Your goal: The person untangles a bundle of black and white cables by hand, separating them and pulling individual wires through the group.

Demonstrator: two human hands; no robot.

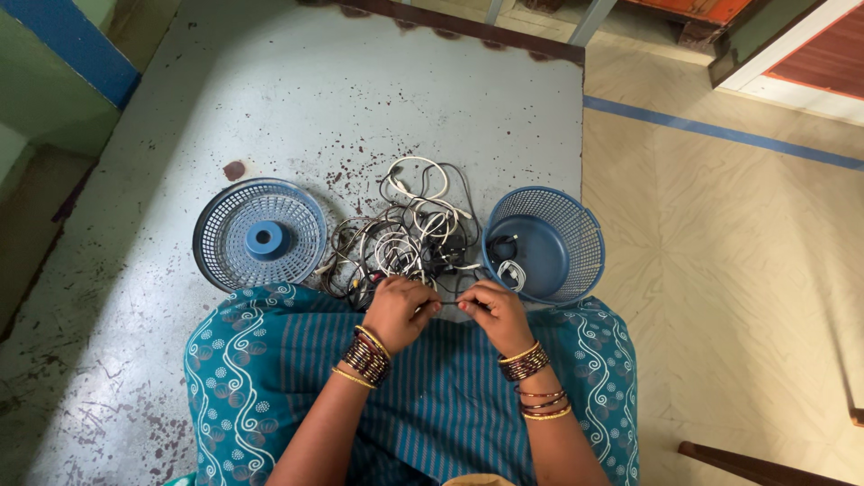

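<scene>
- Head view: a grey-blue table [297,99], worn and flecked with dark red-brown spots, fills most of the frame; a pale tiled floor [720,234] with a blue stripe runs to the right of it.
- A tangle of cables [405,238], white, grey and black, lies near the table's front edge and serves as the landmark here.
- Left of the tangle, just beside it, a round blue mesh lid [260,236] lies flat, with a raised hub in its middle.
- Right of the tangle, touching its outer loops, a blue mesh basket [576,225] stands tipped toward the person; a coiled white cable [511,273] and a dark one rest inside it.
- Just in front of the tangle, the left hand [398,310] is curled shut, fingers folded in around one end of a thin dark cable [450,303].
- The right hand [498,313] pinches the other end of that cable between thumb and fingers, so the short stretch runs level between the two hands, apart from the heap but close to its front edge.
- Both wrists are bent inward, knuckles facing each other, forearms rising from the bottom of the frame and converging; each carries stacked dark and gold bangles [367,356].
- Under the forearms spreads a teal patterned garment [432,396] with striped blue cloth at its centre.
</scene>
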